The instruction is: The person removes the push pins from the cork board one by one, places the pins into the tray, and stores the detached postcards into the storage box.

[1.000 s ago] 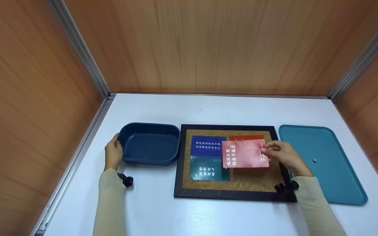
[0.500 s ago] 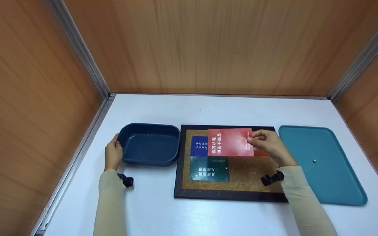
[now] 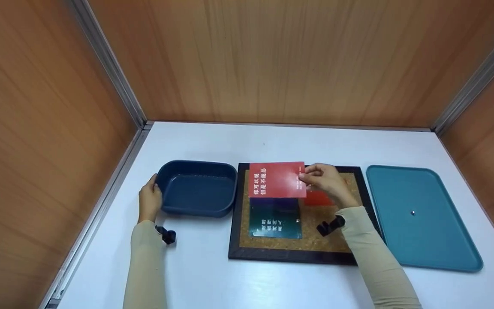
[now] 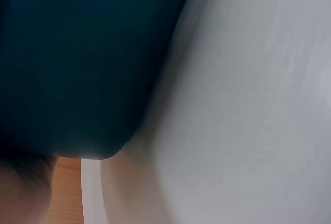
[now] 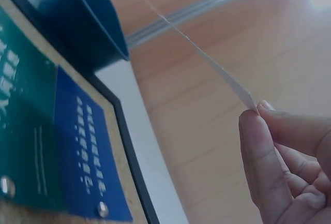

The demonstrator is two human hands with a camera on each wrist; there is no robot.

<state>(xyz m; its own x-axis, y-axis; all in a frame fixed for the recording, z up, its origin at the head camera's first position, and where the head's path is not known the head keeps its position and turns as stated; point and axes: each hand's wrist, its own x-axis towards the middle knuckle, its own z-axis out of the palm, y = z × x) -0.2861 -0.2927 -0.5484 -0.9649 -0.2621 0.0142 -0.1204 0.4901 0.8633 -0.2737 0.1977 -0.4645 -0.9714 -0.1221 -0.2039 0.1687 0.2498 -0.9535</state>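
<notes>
Card seems light, creasable, best held where your right hand pinches its edge; your left hand grips the box.

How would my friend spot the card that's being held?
On the white table, find the black-framed corkboard. Over it, the right hand pinches a red card with white writing. It's the only card held up; the other cards lie on the board.

We find glare upper right in the right wrist view, and soft blur over the left's white tabletop.
</notes>
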